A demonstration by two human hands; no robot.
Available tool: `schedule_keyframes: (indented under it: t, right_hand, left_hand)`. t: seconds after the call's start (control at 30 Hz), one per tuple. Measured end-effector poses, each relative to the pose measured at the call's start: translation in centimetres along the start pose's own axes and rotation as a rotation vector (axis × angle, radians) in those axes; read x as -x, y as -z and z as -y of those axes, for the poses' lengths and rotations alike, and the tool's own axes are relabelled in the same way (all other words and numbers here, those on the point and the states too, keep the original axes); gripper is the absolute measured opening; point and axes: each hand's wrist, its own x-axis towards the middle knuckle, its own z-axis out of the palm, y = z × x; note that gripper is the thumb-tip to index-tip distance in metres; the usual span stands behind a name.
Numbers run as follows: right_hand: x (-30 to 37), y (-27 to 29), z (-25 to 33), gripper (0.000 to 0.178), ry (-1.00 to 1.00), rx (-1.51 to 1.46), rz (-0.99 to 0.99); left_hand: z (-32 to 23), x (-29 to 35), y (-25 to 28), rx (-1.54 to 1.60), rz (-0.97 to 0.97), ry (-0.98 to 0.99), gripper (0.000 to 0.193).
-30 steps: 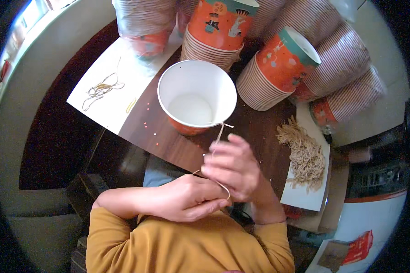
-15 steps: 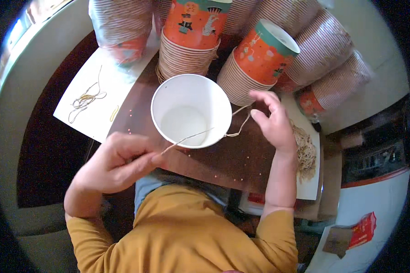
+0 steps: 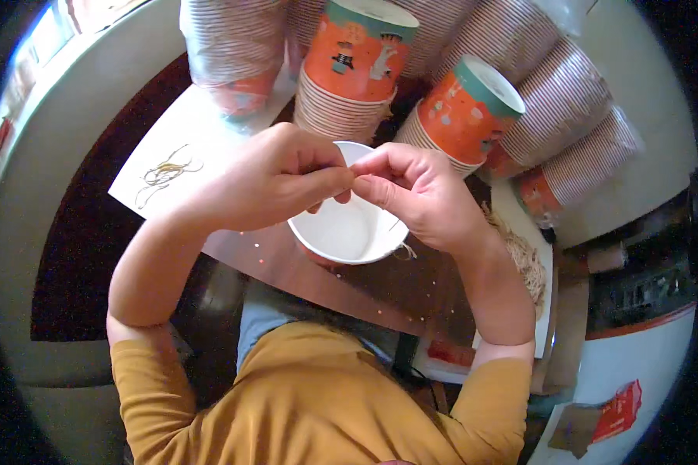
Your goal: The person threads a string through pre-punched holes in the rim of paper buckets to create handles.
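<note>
Above the white inside of an orange paper bucket (image 3: pixel 340 232), my two hands meet fingertip to fingertip. My left hand (image 3: pixel 275 182) is closed in a pinch on a thin twine string, and the thumb and forefinger of my right hand (image 3: pixel 423 194) press together against the same spot. The fingers mostly hide the string between them. A short piece of the twine string (image 3: pixel 409 250) shows at the bucket's right side, by the rim. The bucket stands upright on the brown table, its far rim partly covered by my hands.
Behind are stacks of orange and green printed paper buckets (image 3: pixel 357 58), another stack (image 3: pixel 469 116), and plastic-wrapped stacks (image 3: pixel 558 101). Loose strings (image 3: pixel 163 177) lie on a white sheet (image 3: pixel 132 182) at left. A twine bundle (image 3: pixel 526 263) lies at right.
My hands were apart, the left pinching a string end over the bucket's near rim, the right open beside it. Both have come together above the bucket, and the right has closed.
</note>
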Motion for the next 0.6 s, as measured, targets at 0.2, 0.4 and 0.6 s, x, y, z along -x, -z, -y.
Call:
schedule_keyframes:
  t: [0.2,0.4,0.6]
  right_hand:
    - [-1.9,0.7,-1.8,0.009,0.111,0.382,-0.134]
    - [-3.1,0.0,-3.6,0.011,0.077,0.2,-0.096]
    - [-3.8,1.6,-5.6,0.011,-0.098,0.187,-0.087]
  left_hand:
    - [2.3,-0.8,1.0,0.133,-0.05,0.081,0.032]
    - [4.7,-1.0,0.9,0.124,-0.096,0.132,0.029]
    - [5.9,-1.4,0.7,0.098,-0.096,0.123,0.028]
